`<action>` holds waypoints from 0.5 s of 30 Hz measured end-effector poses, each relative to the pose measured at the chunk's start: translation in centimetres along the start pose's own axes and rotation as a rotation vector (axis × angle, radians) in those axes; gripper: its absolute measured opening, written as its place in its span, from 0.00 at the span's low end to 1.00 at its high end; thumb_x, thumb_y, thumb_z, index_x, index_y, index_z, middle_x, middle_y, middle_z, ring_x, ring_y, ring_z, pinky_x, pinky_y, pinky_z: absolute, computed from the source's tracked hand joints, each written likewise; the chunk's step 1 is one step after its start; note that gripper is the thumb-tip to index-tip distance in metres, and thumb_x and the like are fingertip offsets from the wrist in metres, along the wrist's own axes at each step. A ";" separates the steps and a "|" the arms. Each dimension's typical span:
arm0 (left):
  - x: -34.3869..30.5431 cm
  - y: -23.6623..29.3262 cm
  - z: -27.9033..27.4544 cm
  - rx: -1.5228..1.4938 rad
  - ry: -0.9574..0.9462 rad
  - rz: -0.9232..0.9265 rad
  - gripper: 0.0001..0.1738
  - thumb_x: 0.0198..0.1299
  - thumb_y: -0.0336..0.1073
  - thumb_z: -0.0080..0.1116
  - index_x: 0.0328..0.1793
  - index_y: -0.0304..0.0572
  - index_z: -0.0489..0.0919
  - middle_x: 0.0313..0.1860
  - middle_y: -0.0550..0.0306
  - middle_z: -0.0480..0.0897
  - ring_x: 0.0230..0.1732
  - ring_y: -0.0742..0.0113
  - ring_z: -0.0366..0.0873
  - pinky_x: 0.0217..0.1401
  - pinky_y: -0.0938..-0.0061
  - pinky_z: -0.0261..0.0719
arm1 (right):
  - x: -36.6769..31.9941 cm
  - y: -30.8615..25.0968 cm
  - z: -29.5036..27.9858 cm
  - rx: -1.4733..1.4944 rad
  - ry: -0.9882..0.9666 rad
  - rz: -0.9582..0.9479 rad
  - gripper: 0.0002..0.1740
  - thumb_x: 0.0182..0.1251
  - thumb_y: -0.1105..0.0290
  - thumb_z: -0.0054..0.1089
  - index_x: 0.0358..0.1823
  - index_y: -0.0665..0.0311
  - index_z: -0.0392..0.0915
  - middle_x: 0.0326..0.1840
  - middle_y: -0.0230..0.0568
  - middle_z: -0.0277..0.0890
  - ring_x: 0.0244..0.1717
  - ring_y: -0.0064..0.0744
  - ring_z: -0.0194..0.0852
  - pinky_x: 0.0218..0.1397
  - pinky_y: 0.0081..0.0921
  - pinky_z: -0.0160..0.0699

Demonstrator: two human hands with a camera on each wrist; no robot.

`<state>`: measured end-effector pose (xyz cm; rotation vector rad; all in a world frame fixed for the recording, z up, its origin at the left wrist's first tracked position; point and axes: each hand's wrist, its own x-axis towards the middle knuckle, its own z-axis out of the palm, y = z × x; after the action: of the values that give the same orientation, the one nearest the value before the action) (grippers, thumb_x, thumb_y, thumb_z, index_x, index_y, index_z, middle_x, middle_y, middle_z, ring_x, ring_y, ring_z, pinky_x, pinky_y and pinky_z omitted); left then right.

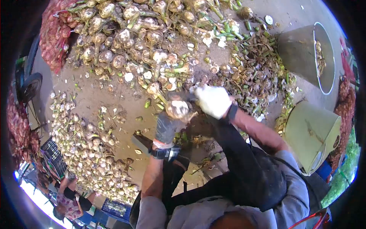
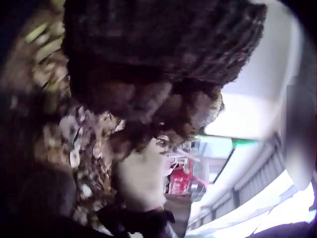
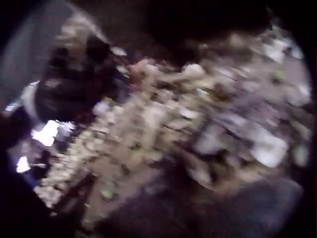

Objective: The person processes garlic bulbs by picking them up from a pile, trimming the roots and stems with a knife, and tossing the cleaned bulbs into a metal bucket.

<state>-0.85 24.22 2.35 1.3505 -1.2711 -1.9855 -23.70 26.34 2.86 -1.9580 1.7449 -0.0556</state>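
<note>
My left hand, in a grey glove, grips a garlic bulb whose stalk points up and left in the head view. In the left wrist view its dark ribbed glove fills the top, with the shaded bulb under the fingers. Close to the bulb's right side, my right hand wears a white glove. Its fingers curl round a dark tool that reaches over toward the bulb; the glove covers most of it, and I cannot tell its kind. The right wrist view is blurred.
A heap of untrimmed garlic lies ahead, cut stalks and skins to its right. Trimmed bulbs spread at left. Two buckets stand at right. Red mesh sacks flank the area; another person is at lower left.
</note>
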 end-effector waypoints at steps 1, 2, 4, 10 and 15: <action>-0.6 2.1 0.8 -0.071 -0.068 0.018 0.21 0.57 0.35 0.69 0.56 0.38 0.80 0.47 0.58 0.86 0.47 0.68 0.83 0.50 0.73 0.82 | 0.4 3.7 2.8 0.022 0.035 0.017 0.11 0.61 0.65 0.52 0.40 0.63 0.76 0.28 0.48 0.79 0.30 0.48 0.83 0.29 0.44 0.81; -0.3 2.9 0.6 -0.073 -0.074 0.022 0.21 0.57 0.35 0.69 0.56 0.38 0.80 0.47 0.58 0.86 0.47 0.68 0.83 0.50 0.73 0.82 | -0.8 5.6 4.0 -0.044 0.079 0.022 0.09 0.61 0.66 0.52 0.39 0.61 0.77 0.27 0.46 0.79 0.29 0.47 0.82 0.30 0.44 0.81; 0.2 3.7 -0.3 0.232 -0.103 0.060 0.18 0.56 0.34 0.69 0.53 0.38 0.82 0.45 0.57 0.87 0.46 0.68 0.84 0.51 0.75 0.81 | -1.9 3.2 -0.2 0.008 0.060 0.153 0.09 0.61 0.66 0.53 0.40 0.59 0.77 0.29 0.44 0.79 0.31 0.47 0.82 0.30 0.45 0.81; 0.2 -0.9 -2.0 -0.134 -0.115 -0.248 0.20 0.59 0.38 0.67 0.55 0.37 0.81 0.47 0.58 0.87 0.47 0.69 0.84 0.46 0.72 0.84 | -1.5 -1.3 -2.5 0.096 0.309 -0.225 0.12 0.58 0.64 0.58 0.41 0.60 0.76 0.32 0.44 0.80 0.31 0.46 0.81 0.31 0.43 0.81; -0.3 1.9 0.1 -0.288 -0.055 -0.069 0.27 0.55 0.35 0.70 0.60 0.33 0.76 0.51 0.54 0.84 0.51 0.65 0.82 0.54 0.68 0.83 | -2.0 1.6 1.6 0.159 0.153 0.114 0.10 0.61 0.64 0.57 0.40 0.58 0.77 0.31 0.46 0.78 0.30 0.47 0.81 0.31 0.42 0.80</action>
<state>-1.09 23.55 4.08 1.2202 -0.9266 -2.1678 -24.97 28.68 1.41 -1.7777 1.8849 -0.3022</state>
